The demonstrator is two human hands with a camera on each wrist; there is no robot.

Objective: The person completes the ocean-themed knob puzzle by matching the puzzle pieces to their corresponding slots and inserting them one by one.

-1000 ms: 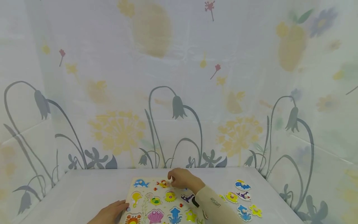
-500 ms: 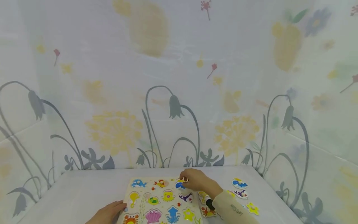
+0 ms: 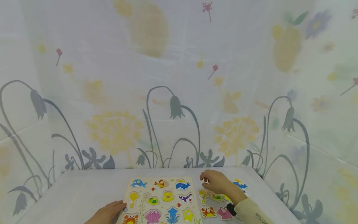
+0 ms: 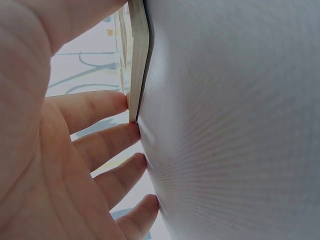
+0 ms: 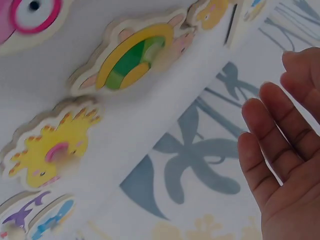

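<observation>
A pale puzzle board (image 3: 162, 207) with sea animal pictures lies on the table. My left hand (image 3: 107, 212) is at its left edge. In the left wrist view, the index fingertip touches the board's edge (image 4: 139, 55) and the lower fingers reach down to the table. Right of the board, my right hand (image 3: 216, 182) hovers above loose pieces, fingers loosely bent and holding nothing. Beneath it are a green turtle piece (image 5: 130, 55), a yellow octopus piece (image 5: 55, 147) and a yellow seahorse piece (image 3: 202, 196). The right forearm partly hides others.
A crab piece (image 3: 208, 212) and a pink shell piece (image 3: 224, 213) lie nearer me, beside the board. A blue whale piece (image 3: 240, 184) is farther right, behind the right wrist. A flower-patterned curtain (image 3: 173, 140) hangs behind the white table (image 3: 84, 186).
My right hand has moved right, from over the board's top row, past the blue whale picture, to above the loose pieces. The left hand stays at the board's edge.
</observation>
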